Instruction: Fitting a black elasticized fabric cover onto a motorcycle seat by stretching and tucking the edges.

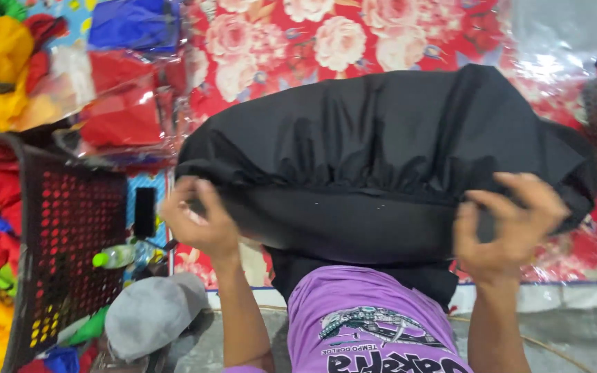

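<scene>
Centre frame: I note my left hand [198,224] and right hand [513,217], fingers closed on black cloth [381,152]. Lower left: dark basket [70,228].

My one view comes from the camera on my head, tilted steeply down and forward over my own chest. It sits close above my left hand [198,224] and right hand [513,221], with the floral mat [354,38] stretching away just beyond my grip.
</scene>
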